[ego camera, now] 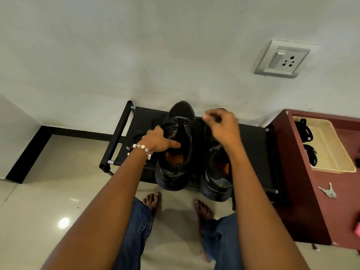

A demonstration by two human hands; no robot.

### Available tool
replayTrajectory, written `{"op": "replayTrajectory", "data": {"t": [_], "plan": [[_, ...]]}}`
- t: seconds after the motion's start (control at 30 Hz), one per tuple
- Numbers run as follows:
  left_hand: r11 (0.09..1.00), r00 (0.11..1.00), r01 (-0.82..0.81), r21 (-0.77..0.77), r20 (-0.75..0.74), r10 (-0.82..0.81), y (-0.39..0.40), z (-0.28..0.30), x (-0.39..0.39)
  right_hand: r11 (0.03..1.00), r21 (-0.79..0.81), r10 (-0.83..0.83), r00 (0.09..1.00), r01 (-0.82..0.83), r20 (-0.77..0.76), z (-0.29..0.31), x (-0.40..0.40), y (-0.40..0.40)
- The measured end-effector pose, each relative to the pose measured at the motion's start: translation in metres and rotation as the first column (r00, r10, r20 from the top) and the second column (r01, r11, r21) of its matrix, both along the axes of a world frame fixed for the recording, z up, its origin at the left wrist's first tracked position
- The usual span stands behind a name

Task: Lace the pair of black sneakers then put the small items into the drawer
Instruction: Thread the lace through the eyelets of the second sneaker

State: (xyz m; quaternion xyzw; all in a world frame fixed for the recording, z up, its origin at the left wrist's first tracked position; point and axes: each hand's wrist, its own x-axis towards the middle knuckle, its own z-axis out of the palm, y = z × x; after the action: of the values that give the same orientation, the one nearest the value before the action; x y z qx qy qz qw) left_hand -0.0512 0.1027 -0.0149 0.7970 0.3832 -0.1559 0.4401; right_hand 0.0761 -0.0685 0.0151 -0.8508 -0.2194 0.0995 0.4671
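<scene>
Your right hand [222,127] is raised over the far end of the right sneaker [218,172], fingers curled together in a pinch on a black lace [191,124] that runs taut from it down to the eyelets of the left sneaker [176,149]. Your left hand [158,140] grips the left side of that left sneaker's opening, fingers curled over the collar and the thumb reaching inside above the orange insole. A bead bracelet [141,148] sits on your left wrist.

Both black sneakers stand side by side, toes toward the wall, heels toward you, on the black fabric top of a low shoe rack [253,145]. The right sneaker is partly hidden by your right forearm, so you cannot tell how far it is laced.

Just right of the rack stands a dark red cabinet [300,182]. On its top, toward the far end, lies a cream tray [331,152] holding black coiled items [305,131] along its left side. Nearer to you on the same top lies a small bunch of keys [329,191]. Your bare feet stand on the pale tiled floor [48,191] just near of the rack. A switch and socket plate [282,59] is on the wall, far right.
</scene>
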Motion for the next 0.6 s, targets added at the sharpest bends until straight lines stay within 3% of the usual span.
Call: {"op": "replayTrajectory", "data": {"t": [0.07,0.1,0.17,0.27,0.33,0.37,0.4,0.47,0.53,0.57,0.6], "plan": [[1.0,0.999,-0.009,-0.022,0.032,0.009,0.0,-0.001,-0.001,0.91,-0.363,0.259,0.958,-0.198,0.127,-0.01,-0.009,0.016],[1.0,0.999,-0.011,-0.024,0.041,0.012,0.001,-0.001,-0.001,0.864,-0.452,0.309,0.943,-0.222,0.127,-0.014,-0.014,0.022],[1.0,0.998,-0.006,-0.028,0.065,0.008,0.001,-0.001,-0.001,0.864,-0.465,0.274,0.955,-0.194,0.11,-0.017,-0.018,0.026],[0.999,0.996,0.016,-0.044,0.093,-0.012,0.001,-0.001,0.0,0.963,-0.254,0.097,0.995,-0.087,0.027,-0.012,-0.012,0.016],[0.998,0.994,0.028,-0.056,0.108,-0.022,0.001,-0.001,0.001,0.998,0.012,-0.051,0.984,0.054,-0.17,-0.007,-0.005,0.006],[0.998,0.993,0.031,-0.062,0.116,-0.024,0.001,-0.001,0.001,0.968,0.2,-0.086,0.948,0.153,-0.307,-0.004,-0.002,0.001],[0.997,0.992,0.029,-0.069,0.121,-0.02,0.001,-0.001,0.001,0.875,0.407,-0.061,0.893,0.263,-0.445,0.001,0.001,-0.004],[0.995,0.99,0.014,-0.1,0.141,0.0,0.001,0.0,0.002,0.544,0.699,0.164,0.758,0.465,-0.632,0.011,0.006,-0.017],[0.991,0.985,-0.003,-0.132,0.172,0.026,0.002,-0.003,0.003,0.288,0.753,0.33,0.677,0.592,-0.658,0.016,0.01,-0.028],[0.991,0.982,-0.005,-0.136,0.185,0.03,0.003,-0.005,0.004,0.264,0.741,0.34,0.659,0.617,-0.671,0.013,0.012,-0.028],[0.99,0.981,-0.007,-0.14,0.191,0.034,0.003,-0.005,0.005,0.309,0.731,0.312,0.661,0.609,-0.683,0.013,0.011,-0.027]]}}
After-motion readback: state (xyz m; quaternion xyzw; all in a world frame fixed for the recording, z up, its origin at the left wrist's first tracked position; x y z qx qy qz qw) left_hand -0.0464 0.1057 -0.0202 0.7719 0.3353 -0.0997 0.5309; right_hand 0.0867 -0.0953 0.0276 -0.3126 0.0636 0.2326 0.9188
